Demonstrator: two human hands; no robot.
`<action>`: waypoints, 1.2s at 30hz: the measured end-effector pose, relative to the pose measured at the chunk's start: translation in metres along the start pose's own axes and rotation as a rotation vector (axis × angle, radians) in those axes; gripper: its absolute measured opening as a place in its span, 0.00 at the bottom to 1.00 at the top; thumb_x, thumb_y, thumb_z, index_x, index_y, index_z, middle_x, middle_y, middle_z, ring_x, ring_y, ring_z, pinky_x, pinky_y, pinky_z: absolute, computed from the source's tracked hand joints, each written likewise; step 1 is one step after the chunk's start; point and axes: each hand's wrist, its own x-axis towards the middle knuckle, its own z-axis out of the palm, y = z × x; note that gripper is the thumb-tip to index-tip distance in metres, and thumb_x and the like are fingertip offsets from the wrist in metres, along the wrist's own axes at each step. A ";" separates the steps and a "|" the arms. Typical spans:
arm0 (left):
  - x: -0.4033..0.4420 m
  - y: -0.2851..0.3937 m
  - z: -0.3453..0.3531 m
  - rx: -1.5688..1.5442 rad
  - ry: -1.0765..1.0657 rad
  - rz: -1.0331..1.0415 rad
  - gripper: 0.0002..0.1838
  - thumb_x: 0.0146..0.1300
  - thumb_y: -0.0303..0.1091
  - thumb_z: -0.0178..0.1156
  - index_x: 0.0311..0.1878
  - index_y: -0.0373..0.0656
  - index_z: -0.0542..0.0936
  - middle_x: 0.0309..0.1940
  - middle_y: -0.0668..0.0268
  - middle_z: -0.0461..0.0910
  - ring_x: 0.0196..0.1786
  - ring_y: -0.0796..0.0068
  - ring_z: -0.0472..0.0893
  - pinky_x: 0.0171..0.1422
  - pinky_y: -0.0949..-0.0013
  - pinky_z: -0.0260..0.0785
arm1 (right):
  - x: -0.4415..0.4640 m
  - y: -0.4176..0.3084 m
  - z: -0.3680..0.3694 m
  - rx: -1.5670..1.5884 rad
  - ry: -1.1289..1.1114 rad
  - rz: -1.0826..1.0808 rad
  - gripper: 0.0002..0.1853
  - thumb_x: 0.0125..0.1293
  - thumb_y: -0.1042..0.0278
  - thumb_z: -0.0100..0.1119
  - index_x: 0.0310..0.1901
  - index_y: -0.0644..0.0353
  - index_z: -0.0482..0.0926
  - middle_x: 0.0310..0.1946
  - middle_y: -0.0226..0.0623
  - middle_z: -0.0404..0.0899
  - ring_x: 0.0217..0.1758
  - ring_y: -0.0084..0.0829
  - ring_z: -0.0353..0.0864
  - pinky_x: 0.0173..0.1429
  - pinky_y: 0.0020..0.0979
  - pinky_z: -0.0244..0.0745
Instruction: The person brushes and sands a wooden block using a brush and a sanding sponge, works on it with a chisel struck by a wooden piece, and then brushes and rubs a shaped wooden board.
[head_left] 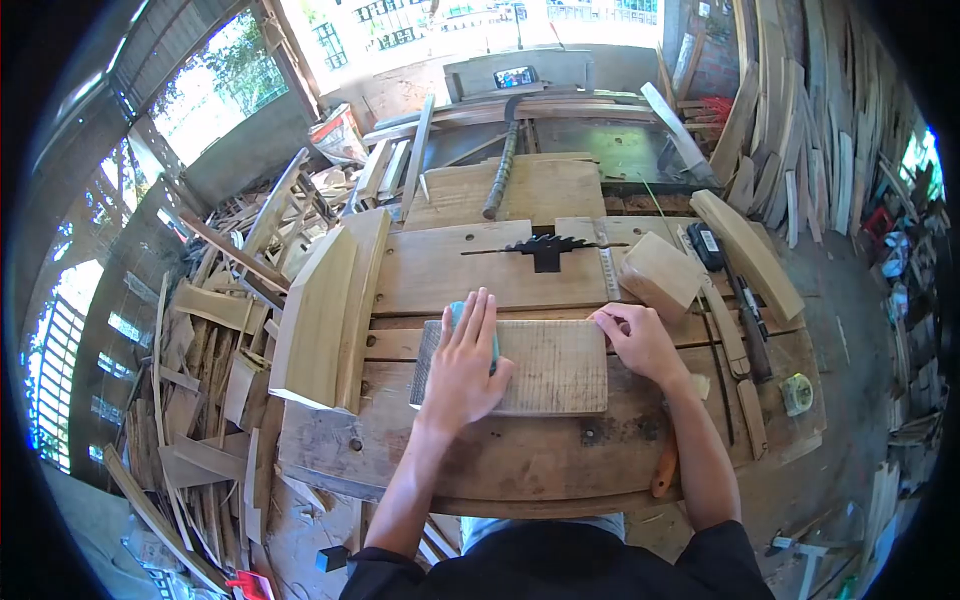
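A flat rectangular wooden board (555, 365) with dark saw marks lies across the near part of the workbench. My left hand (462, 365) rests on its left part, fingers stretched out flat and pointing away from me. A turquoise thing (457, 312) shows from under those fingers and beside the thumb; its kind is mostly hidden. At the board's far right corner, my right hand (640, 340) is closed, thumb and forefinger pinching the edge. Beyond the board, a dark toothed saw blade (545, 243) stands in a slot of the bench top.
A wooden block (660, 275) and a long curved timber (745, 255) sit at the right, near a black tool (705, 246) and a tape measure (797, 394). Angled timber pieces (320, 315) stand at the left. An orange handle (664, 468) lies by my right forearm.
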 end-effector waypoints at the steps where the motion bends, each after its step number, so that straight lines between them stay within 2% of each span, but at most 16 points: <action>1: -0.002 0.006 0.005 0.016 0.018 -0.027 0.47 0.65 0.38 0.57 0.84 0.26 0.55 0.86 0.40 0.55 0.90 0.48 0.52 0.93 0.45 0.38 | 0.000 -0.002 0.002 0.008 -0.001 -0.002 0.15 0.78 0.60 0.63 0.50 0.64 0.89 0.35 0.52 0.89 0.33 0.40 0.90 0.42 0.40 0.82; 2: -0.002 0.013 0.010 0.033 0.037 -0.058 0.46 0.66 0.38 0.57 0.84 0.26 0.55 0.85 0.39 0.56 0.90 0.48 0.53 0.93 0.44 0.38 | 0.000 -0.004 0.002 0.001 0.005 0.016 0.15 0.78 0.60 0.63 0.49 0.65 0.89 0.35 0.53 0.89 0.33 0.41 0.89 0.43 0.40 0.81; 3: -0.001 0.037 0.000 0.032 -0.026 -0.003 0.45 0.66 0.37 0.56 0.83 0.25 0.56 0.85 0.40 0.57 0.89 0.47 0.55 0.92 0.43 0.41 | 0.000 -0.004 0.003 -0.008 0.007 0.033 0.15 0.79 0.60 0.63 0.48 0.66 0.88 0.35 0.53 0.88 0.33 0.41 0.88 0.43 0.41 0.81; 5: -0.004 0.075 0.022 -0.130 0.019 0.127 0.41 0.71 0.39 0.55 0.82 0.25 0.60 0.83 0.40 0.60 0.88 0.48 0.57 0.91 0.43 0.44 | 0.002 -0.002 0.003 0.020 -0.011 0.014 0.15 0.79 0.60 0.62 0.48 0.66 0.88 0.35 0.53 0.88 0.33 0.40 0.87 0.44 0.41 0.80; 8: -0.011 0.122 0.047 -0.175 0.099 0.232 0.38 0.74 0.41 0.54 0.81 0.27 0.64 0.82 0.42 0.64 0.87 0.50 0.61 0.90 0.45 0.48 | 0.002 0.004 -0.004 0.024 -0.057 -0.020 0.16 0.80 0.60 0.62 0.50 0.68 0.87 0.35 0.52 0.88 0.33 0.37 0.86 0.45 0.39 0.80; 12: -0.018 0.098 0.033 -0.204 0.105 0.271 0.35 0.76 0.40 0.55 0.80 0.29 0.65 0.81 0.45 0.67 0.85 0.53 0.65 0.90 0.46 0.52 | 0.001 -0.007 -0.006 0.057 -0.094 0.025 0.16 0.81 0.61 0.60 0.50 0.69 0.87 0.36 0.52 0.88 0.36 0.34 0.88 0.46 0.36 0.81; 13: -0.024 0.083 0.026 -0.193 0.100 0.219 0.35 0.75 0.38 0.56 0.81 0.30 0.66 0.81 0.46 0.67 0.85 0.53 0.66 0.89 0.45 0.52 | 0.001 -0.010 -0.006 0.071 -0.101 0.080 0.16 0.81 0.62 0.60 0.50 0.69 0.87 0.36 0.52 0.88 0.37 0.34 0.88 0.47 0.35 0.81; 16: -0.036 0.029 -0.008 -0.125 0.079 0.043 0.35 0.73 0.32 0.57 0.81 0.31 0.66 0.81 0.46 0.67 0.84 0.52 0.66 0.89 0.45 0.52 | 0.002 0.000 0.001 0.088 -0.052 0.013 0.15 0.81 0.63 0.59 0.50 0.69 0.87 0.37 0.51 0.89 0.37 0.33 0.89 0.47 0.35 0.82; 17: -0.039 0.013 -0.014 -0.125 0.073 0.048 0.35 0.73 0.32 0.57 0.81 0.31 0.66 0.81 0.46 0.67 0.84 0.52 0.66 0.89 0.45 0.52 | 0.001 -0.001 0.000 0.090 -0.047 0.018 0.15 0.81 0.63 0.59 0.50 0.69 0.87 0.37 0.51 0.89 0.37 0.33 0.89 0.47 0.35 0.82; 18: -0.040 -0.005 -0.015 -0.073 0.144 -0.005 0.34 0.72 0.32 0.57 0.79 0.30 0.68 0.80 0.44 0.68 0.85 0.52 0.66 0.89 0.45 0.53 | 0.002 -0.004 0.000 0.053 -0.046 0.009 0.15 0.81 0.63 0.59 0.50 0.69 0.87 0.37 0.50 0.89 0.37 0.33 0.89 0.48 0.35 0.83; 22: -0.024 -0.009 -0.001 -0.025 0.247 -0.127 0.33 0.72 0.32 0.56 0.78 0.28 0.70 0.79 0.42 0.69 0.85 0.50 0.64 0.90 0.43 0.50 | 0.001 -0.001 0.004 0.017 -0.024 -0.008 0.16 0.82 0.63 0.58 0.49 0.69 0.87 0.38 0.47 0.90 0.38 0.34 0.89 0.50 0.35 0.84; 23: -0.017 -0.001 0.008 -0.025 0.222 -0.114 0.34 0.74 0.32 0.55 0.80 0.28 0.67 0.82 0.44 0.66 0.86 0.49 0.63 0.91 0.45 0.47 | 0.002 -0.001 0.005 0.010 -0.036 -0.019 0.16 0.82 0.63 0.58 0.49 0.69 0.87 0.38 0.47 0.90 0.38 0.34 0.89 0.50 0.35 0.84; 25: -0.001 0.032 0.018 -0.164 0.176 -0.036 0.34 0.73 0.33 0.55 0.79 0.27 0.67 0.82 0.42 0.65 0.86 0.49 0.62 0.91 0.43 0.47 | 0.001 -0.002 0.004 0.051 -0.018 -0.043 0.16 0.83 0.63 0.57 0.50 0.70 0.87 0.39 0.48 0.90 0.38 0.33 0.89 0.49 0.35 0.84; 28: 0.008 0.077 0.039 -0.190 0.171 0.098 0.34 0.73 0.33 0.55 0.79 0.27 0.67 0.82 0.42 0.65 0.86 0.50 0.63 0.90 0.42 0.48 | 0.000 -0.020 -0.004 0.088 -0.086 0.061 0.16 0.83 0.63 0.57 0.51 0.70 0.87 0.40 0.48 0.90 0.39 0.31 0.89 0.49 0.35 0.85; 30: 0.004 0.091 0.039 -0.261 0.146 0.225 0.34 0.73 0.33 0.54 0.79 0.27 0.67 0.82 0.43 0.65 0.86 0.52 0.63 0.91 0.43 0.48 | 0.001 -0.009 -0.001 0.076 -0.071 0.026 0.16 0.83 0.63 0.57 0.51 0.70 0.87 0.39 0.48 0.90 0.40 0.31 0.89 0.49 0.35 0.85; 36: -0.009 0.023 0.014 -0.224 0.088 0.172 0.33 0.75 0.34 0.53 0.80 0.31 0.67 0.83 0.47 0.65 0.86 0.55 0.63 0.91 0.45 0.49 | 0.002 -0.002 0.000 0.024 -0.057 0.001 0.16 0.83 0.64 0.58 0.51 0.70 0.87 0.39 0.47 0.90 0.42 0.31 0.90 0.52 0.35 0.85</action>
